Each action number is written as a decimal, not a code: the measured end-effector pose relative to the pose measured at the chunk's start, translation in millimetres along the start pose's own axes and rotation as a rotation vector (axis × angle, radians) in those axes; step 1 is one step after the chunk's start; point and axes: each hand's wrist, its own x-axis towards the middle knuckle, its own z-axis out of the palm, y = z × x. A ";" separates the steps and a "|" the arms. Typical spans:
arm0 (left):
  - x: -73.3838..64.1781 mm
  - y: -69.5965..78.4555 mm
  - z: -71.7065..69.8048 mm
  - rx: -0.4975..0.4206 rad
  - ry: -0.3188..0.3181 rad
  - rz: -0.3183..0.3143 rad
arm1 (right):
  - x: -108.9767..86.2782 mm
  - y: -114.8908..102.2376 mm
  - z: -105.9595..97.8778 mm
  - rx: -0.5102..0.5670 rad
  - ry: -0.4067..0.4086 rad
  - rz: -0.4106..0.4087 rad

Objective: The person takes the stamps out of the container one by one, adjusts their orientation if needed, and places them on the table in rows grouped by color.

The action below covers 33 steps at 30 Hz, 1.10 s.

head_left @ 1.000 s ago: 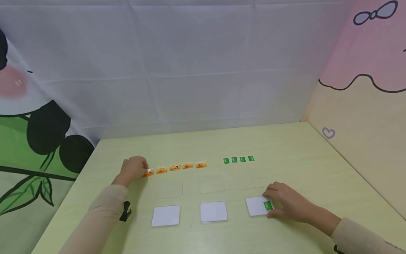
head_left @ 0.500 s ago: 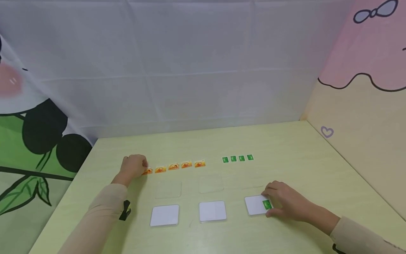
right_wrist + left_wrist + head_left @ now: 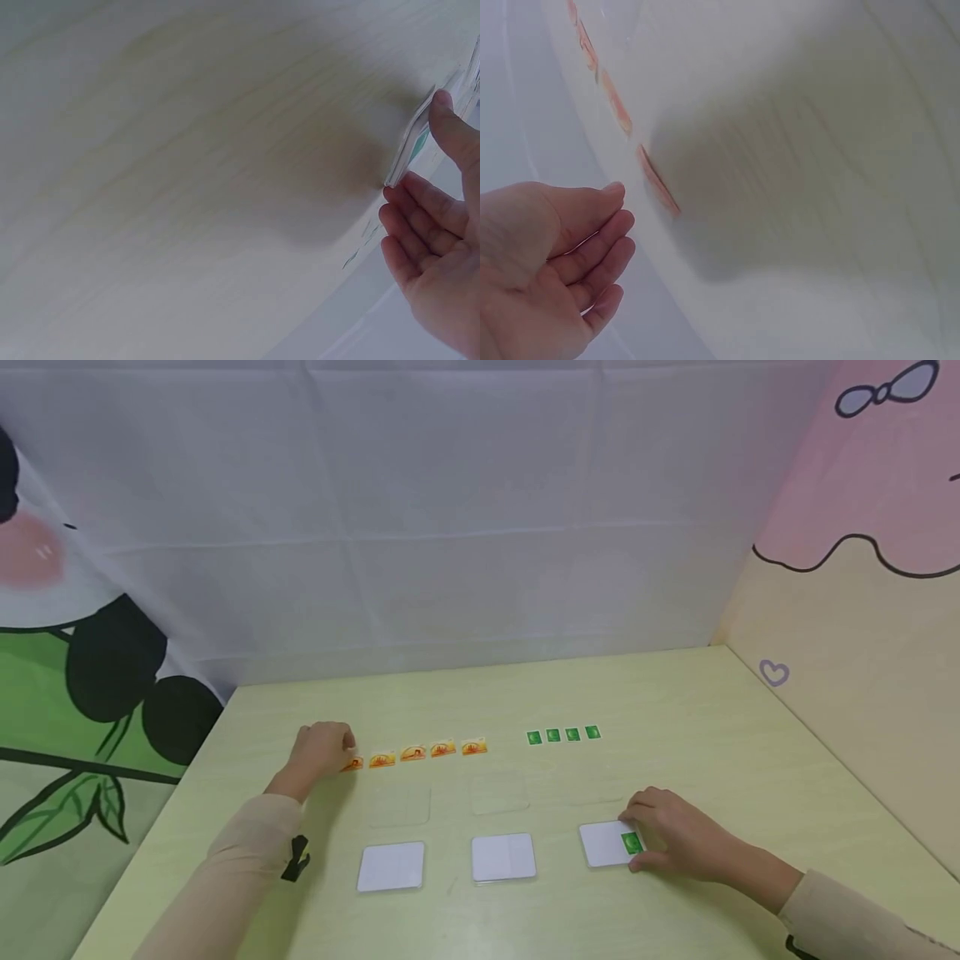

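In the head view, my left hand (image 3: 321, 750) hovers at the left end of a row of small orange picture pieces. Its fingertips are right beside the leftmost orange piece (image 3: 352, 763). From the left wrist, that orange piece (image 3: 658, 181) lies flat, apart from the loosely bent fingers, and no object shows in the hand. My right hand (image 3: 675, 839) grips the right end of a white rectangular card (image 3: 602, 843), thumb on the near edge and fingers on the far edge. A green square piece (image 3: 632, 842) lies on this card, close to the thumb.
Two more white cards (image 3: 391, 867) (image 3: 503, 857) lie to the left on the pale wooden table (image 3: 450, 935). Faint clear rectangles (image 3: 500, 793) lie behind them. Several green squares (image 3: 573, 735) form a row farther back. A white cloth wall (image 3: 465, 568) rises behind the table.
My left hand has shifted slightly up and away, its fingertips coming off the leftmost orange piece. The right hand stays on its card.
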 end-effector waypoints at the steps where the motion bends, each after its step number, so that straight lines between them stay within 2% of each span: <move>1: 0.0 1.7 -0.5 0.001 0.007 0.007 | -0.1 0.1 0.3 0.000 -0.001 0.002; 10: -0.4 21.7 -5.3 -0.015 0.043 0.079 | 0.0 -0.1 0.9 0.000 0.004 0.000; 23: -5.6 68.6 -11.1 -0.021 0.076 0.196 | -0.4 0.8 2.4 0.009 -0.003 0.003; 33: -11.8 96.0 -11.3 -0.049 0.102 0.261 | -0.4 0.8 2.4 0.009 0.002 0.004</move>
